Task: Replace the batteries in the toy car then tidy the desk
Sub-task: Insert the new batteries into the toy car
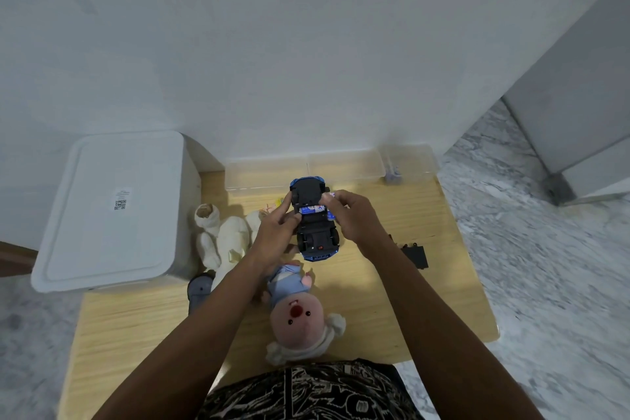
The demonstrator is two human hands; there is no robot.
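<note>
Above the desk point(426, 283), the left hand point(272, 232) grips the upturned car point(315, 218). The right hand point(351, 215) pinches a battery point(312, 209) at the open bay. It may slip or seat reversed; polarity marks are unreadable. The black cover point(414, 256) lies right, half hidden.

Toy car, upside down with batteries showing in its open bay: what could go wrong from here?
1. The toy car is held up off the desk between left hand and right hand; a battery might slip out.
2. The black cover lies partly hidden behind the right forearm and could get knocked off the desk.
</note>
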